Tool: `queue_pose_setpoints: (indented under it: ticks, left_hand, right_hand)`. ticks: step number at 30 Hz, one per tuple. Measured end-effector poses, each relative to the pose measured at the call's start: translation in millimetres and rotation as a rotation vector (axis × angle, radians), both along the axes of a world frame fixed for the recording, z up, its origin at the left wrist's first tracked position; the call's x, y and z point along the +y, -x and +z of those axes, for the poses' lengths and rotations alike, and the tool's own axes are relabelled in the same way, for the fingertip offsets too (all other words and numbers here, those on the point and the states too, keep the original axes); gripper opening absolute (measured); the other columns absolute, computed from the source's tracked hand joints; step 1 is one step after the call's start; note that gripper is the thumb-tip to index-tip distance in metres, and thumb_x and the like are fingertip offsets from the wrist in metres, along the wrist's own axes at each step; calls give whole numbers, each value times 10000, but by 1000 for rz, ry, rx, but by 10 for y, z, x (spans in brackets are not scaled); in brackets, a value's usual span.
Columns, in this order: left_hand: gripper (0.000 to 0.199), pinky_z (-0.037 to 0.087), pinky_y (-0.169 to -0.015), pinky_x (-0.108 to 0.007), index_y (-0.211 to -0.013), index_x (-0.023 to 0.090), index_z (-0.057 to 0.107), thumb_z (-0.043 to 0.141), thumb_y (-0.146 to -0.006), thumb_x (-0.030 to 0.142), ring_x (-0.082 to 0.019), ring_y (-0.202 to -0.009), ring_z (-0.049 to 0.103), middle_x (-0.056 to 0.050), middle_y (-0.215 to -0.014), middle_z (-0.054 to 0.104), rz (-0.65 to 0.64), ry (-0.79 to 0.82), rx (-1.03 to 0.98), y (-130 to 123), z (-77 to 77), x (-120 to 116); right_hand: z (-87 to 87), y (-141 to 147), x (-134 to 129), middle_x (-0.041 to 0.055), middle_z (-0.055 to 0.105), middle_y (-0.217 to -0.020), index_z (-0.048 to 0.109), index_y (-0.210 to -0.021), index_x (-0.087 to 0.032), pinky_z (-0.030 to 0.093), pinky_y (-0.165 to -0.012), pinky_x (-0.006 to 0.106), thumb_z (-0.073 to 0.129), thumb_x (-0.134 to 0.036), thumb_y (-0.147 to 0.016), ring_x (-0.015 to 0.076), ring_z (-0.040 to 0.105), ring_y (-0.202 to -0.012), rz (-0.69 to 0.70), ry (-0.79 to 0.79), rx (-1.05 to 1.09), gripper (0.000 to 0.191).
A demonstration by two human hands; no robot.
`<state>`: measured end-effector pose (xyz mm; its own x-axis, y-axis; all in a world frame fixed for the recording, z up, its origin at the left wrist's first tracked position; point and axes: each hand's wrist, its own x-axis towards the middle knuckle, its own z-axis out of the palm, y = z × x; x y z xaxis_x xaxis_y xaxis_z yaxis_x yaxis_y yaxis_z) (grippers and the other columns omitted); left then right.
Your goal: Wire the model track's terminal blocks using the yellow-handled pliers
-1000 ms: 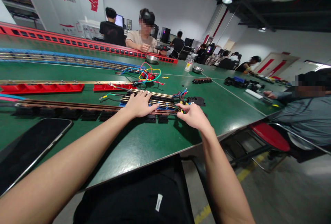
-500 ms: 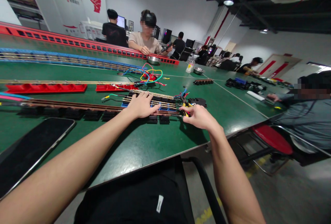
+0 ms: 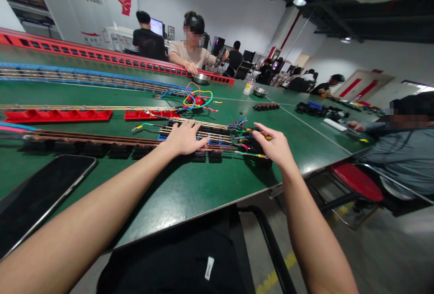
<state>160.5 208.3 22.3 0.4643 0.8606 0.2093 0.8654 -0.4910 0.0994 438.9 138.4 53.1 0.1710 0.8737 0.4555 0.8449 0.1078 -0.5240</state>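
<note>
My left hand lies with fingers spread on an assembly of metal rods in black and blue holders. Just past the right end of those rods, my right hand is closed on a small tool with yellow-and-black handles. Below the tool, a green wire with a yellow end sticks out to the right. Red and blue wires come out of the rod ends near my right fingers. Long brown rails on black blocks run leftward from under my left forearm.
A phone lies at the left front. Red trays, a blue rail and a long red rail stretch behind. A metal bowl stands near a seated person. Another person sits at the right.
My right hand has moved up and to the right with the tool, off the rod ends, where the green wire now shows. My left hand has stayed in place.
</note>
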Motion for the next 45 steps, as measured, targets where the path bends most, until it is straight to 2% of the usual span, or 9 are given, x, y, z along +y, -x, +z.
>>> queue_pose_setpoints:
  ticks: [5, 8, 11, 14, 19, 24, 33, 38, 45]
  left_hand:
    - [718, 355, -1052, -553, -1409, 141, 459, 309, -913, 637, -335, -1353, 396, -152, -1490, 427, -1, -13, -7, 2, -10, 3]
    - [710, 356, -1051, -546, -1401, 146, 466, 311, -913, 637, -333, -1346, 402, -146, -1482, 438, -3, -19, -12, 2, -16, 6]
    - [705, 359, -1048, -546, -1395, 146, 472, 312, -913, 635, -327, -1341, 407, -151, -1480, 440, -7, -20, -11, 4, -13, 7]
    - [710, 359, -1050, -540, -1402, 148, 464, 312, -909, 637, -327, -1351, 397, -151, -1490, 428, -5, -9, -4, 3, -3, 6]
    - [729, 341, -1064, -544, -1427, 151, 438, 302, -903, 639, -331, -1378, 363, -142, -1529, 378, 1, 20, 10, 1, 10, 12]
    - [732, 345, -1063, -535, -1421, 156, 451, 313, -893, 644, -330, -1381, 362, -141, -1525, 385, -4, 17, 1, 5, 3, 28]
    - [715, 341, -1060, -530, -1408, 176, 469, 319, -889, 644, -331, -1364, 382, -124, -1500, 430, -5, 8, -20, 6, -3, 52]
    - [729, 343, -1059, -550, -1402, 165, 472, 327, -882, 654, -326, -1359, 389, -128, -1494, 435, -4, 6, -16, 2, -10, 58]
    - [713, 356, -1052, -535, -1405, 173, 465, 337, -887, 646, -322, -1359, 391, -135, -1501, 424, -8, -13, -11, -7, -9, 35]
  right_hand:
    - [-42, -171, 93, 124, 706, -979, 724, -1180, -160, 487, -863, 376, 582, -547, -801, 245, 652, -894, -71, -87, -9, 559]
    - [-53, -253, 113, 139, 688, -1040, 698, -1214, -151, 509, -813, 368, 584, -587, -787, 233, 659, -853, -98, -31, 28, 621]
    - [-11, -294, 100, 107, 724, -908, 712, -1170, -146, 516, -680, 329, 557, -612, -804, 200, 654, -694, -95, 133, 94, 612]
    - [77, -311, 90, 103, 739, -814, 744, -1067, -117, 510, -661, 320, 559, -590, -815, 213, 666, -684, -41, 250, 58, 567]
    - [159, -389, 142, 140, 741, -1081, 719, -1094, -95, 525, -870, 365, 695, -446, -762, 262, 695, -949, 80, 287, 72, 485]
    - [112, -497, 194, 153, 710, -1173, 672, -1179, -97, 522, -945, 416, 779, -317, -703, 257, 694, -995, 170, 313, 148, 536]
    - [141, -415, 141, 137, 698, -1164, 673, -1210, -130, 553, -794, 352, 790, -175, -649, 231, 672, -924, 108, 168, -259, 574]
    - [146, -393, 137, 131, 705, -1129, 667, -1215, -134, 549, -751, 346, 772, -232, -693, 207, 668, -814, 101, 199, -323, 542]
    - [110, -328, 80, 129, 697, -1145, 666, -1191, -151, 514, -877, 360, 626, -353, -858, 259, 652, -1045, 159, 22, -376, 391]
